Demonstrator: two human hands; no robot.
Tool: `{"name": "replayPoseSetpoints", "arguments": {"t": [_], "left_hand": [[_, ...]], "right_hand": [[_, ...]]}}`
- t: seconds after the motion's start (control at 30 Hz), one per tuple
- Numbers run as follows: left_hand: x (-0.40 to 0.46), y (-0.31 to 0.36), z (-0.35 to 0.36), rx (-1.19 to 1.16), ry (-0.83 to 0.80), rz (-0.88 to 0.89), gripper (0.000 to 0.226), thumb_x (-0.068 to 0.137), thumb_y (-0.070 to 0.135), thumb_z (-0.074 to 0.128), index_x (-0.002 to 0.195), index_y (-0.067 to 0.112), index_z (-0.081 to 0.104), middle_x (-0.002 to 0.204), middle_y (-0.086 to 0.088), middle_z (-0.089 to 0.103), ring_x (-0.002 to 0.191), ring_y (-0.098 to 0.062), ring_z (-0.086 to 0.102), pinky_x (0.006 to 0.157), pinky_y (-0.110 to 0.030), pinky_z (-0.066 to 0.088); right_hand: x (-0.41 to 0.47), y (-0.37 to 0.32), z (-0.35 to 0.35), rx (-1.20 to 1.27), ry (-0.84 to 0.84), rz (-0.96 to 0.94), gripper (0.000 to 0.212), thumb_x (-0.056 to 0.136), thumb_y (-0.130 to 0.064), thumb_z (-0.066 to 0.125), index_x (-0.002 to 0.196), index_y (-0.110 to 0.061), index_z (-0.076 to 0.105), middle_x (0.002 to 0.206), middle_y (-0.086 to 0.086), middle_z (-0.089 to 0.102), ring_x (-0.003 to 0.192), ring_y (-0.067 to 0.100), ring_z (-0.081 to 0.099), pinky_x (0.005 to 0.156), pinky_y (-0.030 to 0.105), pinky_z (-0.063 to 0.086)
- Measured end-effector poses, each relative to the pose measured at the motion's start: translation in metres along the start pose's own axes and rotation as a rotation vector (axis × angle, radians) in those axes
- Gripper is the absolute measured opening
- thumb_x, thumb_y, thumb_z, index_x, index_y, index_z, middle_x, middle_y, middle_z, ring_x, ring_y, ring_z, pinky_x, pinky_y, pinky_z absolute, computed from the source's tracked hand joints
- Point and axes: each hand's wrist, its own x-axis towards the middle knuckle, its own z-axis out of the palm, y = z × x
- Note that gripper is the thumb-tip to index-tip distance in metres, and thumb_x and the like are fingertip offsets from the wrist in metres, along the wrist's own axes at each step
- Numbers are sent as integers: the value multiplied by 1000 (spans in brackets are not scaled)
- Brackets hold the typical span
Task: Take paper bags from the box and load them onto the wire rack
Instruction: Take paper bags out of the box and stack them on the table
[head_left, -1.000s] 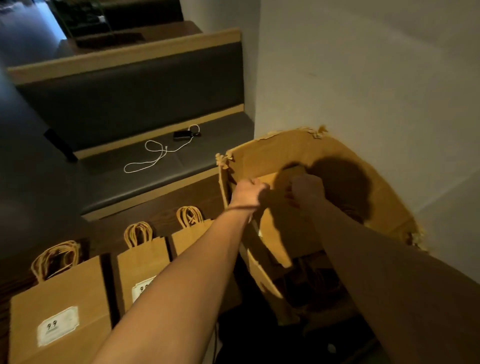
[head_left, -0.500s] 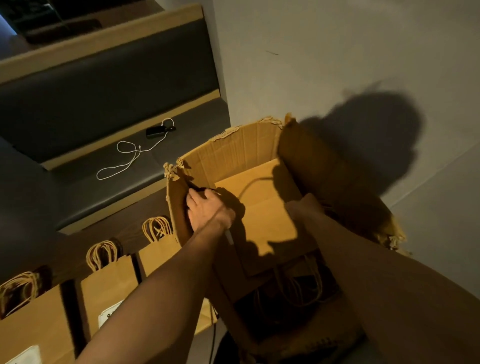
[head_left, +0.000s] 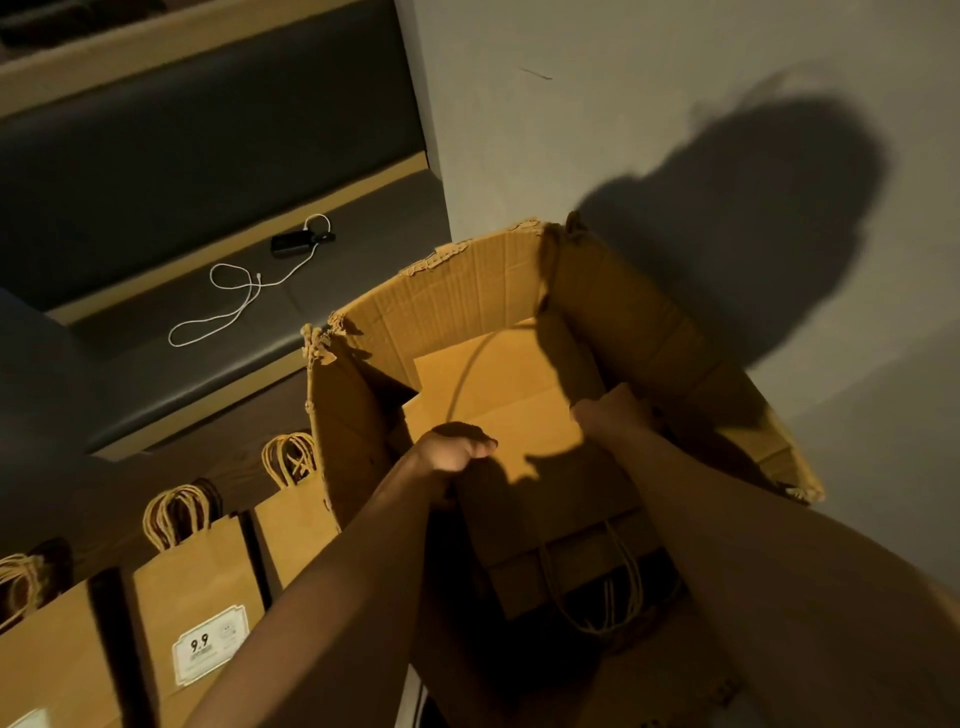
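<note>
The stack of paper bags (head_left: 519, 415) in the box (head_left: 452, 291) is gripped at both edges by the left hand (head_left: 454, 454) and right hand (head_left: 610, 410), fingers curled around it, probably for an even lift.

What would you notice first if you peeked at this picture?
A big torn cardboard box against the wall, with both hands reaching in: the left hand and right hand grip flat paper bags inside. More standing bags line up at lower left.

white label (head_left: 210, 644) reading "9.9" on a paper bag (head_left: 192, 582), finer print illegible
</note>
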Motion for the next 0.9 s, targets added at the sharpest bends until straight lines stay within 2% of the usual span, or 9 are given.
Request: {"name": "replayPoseSetpoints", "arguments": {"t": [0.1, 0.2, 0.33, 0.4, 0.47, 0.57, 0.7, 0.8, 0.9], "left_hand": [[-2, 2, 0, -139, -2, 102, 46, 91, 3, 65, 133, -10, 51, 135, -27, 56, 125, -38, 56, 80, -29, 54], [-6, 6, -5, -216, -72, 112, 44, 86, 12, 70, 127, -1, 58, 125, -24, 64, 107, -34, 66, 85, -44, 57], [-17, 15, -14, -309, -133, 132, 47, 79, 7, 77, 122, 3, 61, 116, -21, 69, 96, -35, 70, 88, -58, 53], [-26, 17, -18, -343, -131, 220, 34, 84, -1, 70, 117, 6, 64, 112, -18, 70, 91, -34, 70, 88, -55, 55], [-39, 20, -22, -365, -187, 289, 32, 87, -3, 66, 116, 8, 65, 103, -15, 72, 85, -30, 71, 82, -48, 58], [-62, 27, -34, -397, -243, 405, 32, 86, -7, 65, 112, 11, 65, 94, -13, 73, 78, -28, 71, 73, -45, 59], [-92, 49, -58, -425, -199, 579, 43, 85, -8, 65, 126, 1, 57, 105, -18, 70, 83, -30, 69, 74, -44, 61], [-112, 54, -88, -393, -120, 647, 47, 84, -3, 68, 130, 4, 57, 115, -16, 71, 95, -31, 70, 83, -43, 58], [-135, 39, -131, -451, -81, 663, 48, 85, -1, 68, 131, 8, 57, 118, -14, 70, 102, -33, 69, 85, -47, 56]], "right_hand": [[-2, 1, 2, 41, 31, -10, 72, 84, -36, 53, 148, -13, 30, 151, 15, 31, 135, 40, 32, 109, 50, 33], [-6, -3, 1, 61, 81, -19, 64, 80, -39, 50, 137, -12, 44, 139, 15, 44, 124, 40, 43, 104, 53, 38], [-16, -8, -2, 142, 51, -36, 54, 89, -40, 47, 134, -9, 45, 118, 11, 53, 109, 33, 51, 101, 50, 42], [-23, -11, -6, 214, 64, -48, 63, 92, -48, 47, 141, -9, 39, 131, 13, 50, 117, 34, 50, 103, 50, 41], [-32, -16, -13, 317, 84, -80, 68, 93, -54, 48, 143, -7, 39, 136, 14, 48, 118, 34, 49, 94, 43, 43], [-51, -27, -22, 485, 190, -203, 63, 92, -55, 51, 133, -8, 51, 127, 12, 54, 106, 29, 52, 82, 36, 39], [-85, -58, -32, 644, 320, -339, 62, 84, -58, 59, 126, -12, 60, 119, 8, 63, 107, 27, 58, 88, 37, 46], [-112, -86, -31, 668, 350, -441, 48, 84, -51, 64, 111, -11, 67, 109, 7, 66, 102, 27, 60, 82, 33, 44], [-147, -114, -13, 573, 362, -591, 37, 87, -38, 65, 73, -5, 62, 87, 12, 64, 89, 31, 60, 76, 33, 41]]}}
